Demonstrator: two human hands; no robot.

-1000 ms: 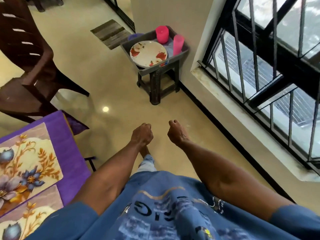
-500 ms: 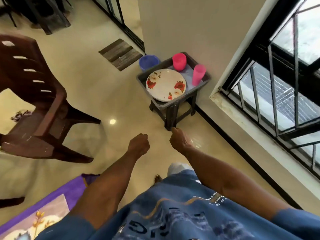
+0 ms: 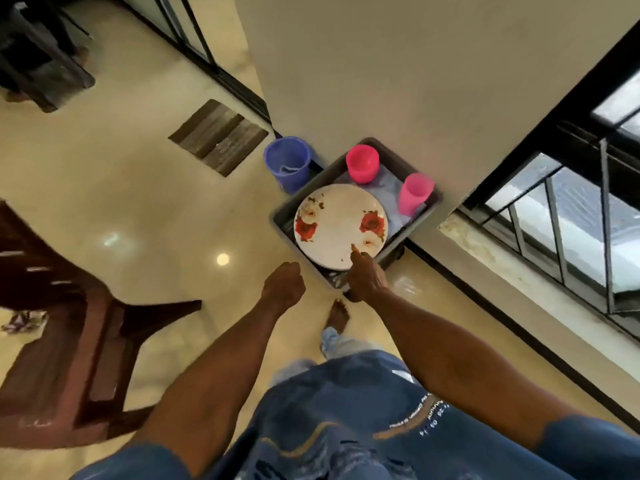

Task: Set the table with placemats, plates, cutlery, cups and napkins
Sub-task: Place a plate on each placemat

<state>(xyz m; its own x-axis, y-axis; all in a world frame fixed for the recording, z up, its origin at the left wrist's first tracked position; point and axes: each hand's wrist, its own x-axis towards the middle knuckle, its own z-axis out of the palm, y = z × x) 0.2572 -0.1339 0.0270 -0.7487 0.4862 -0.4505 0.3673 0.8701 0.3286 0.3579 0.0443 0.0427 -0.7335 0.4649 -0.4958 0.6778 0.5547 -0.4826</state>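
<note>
Plate (image 3: pixel 337 225) and cups (image 3: pixel 362 163) in tray (image 3: pixel 434 202)

A floral plate (image 3: pixel 341 226) is seen lying in a grey tray (image 3: pixel 420 216) beside two pink cups (image 3: pixel 362 163). Its near rim is touched by the right hand (image 3: pixel 366 279); the left hand (image 3: pixel 284 285) is held fisted, apart from the tray.

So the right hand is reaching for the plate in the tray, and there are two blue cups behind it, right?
Not quite. The head view shows the right hand at the plate in the tray, but the two cups behind it are pink, not blue.
</note>
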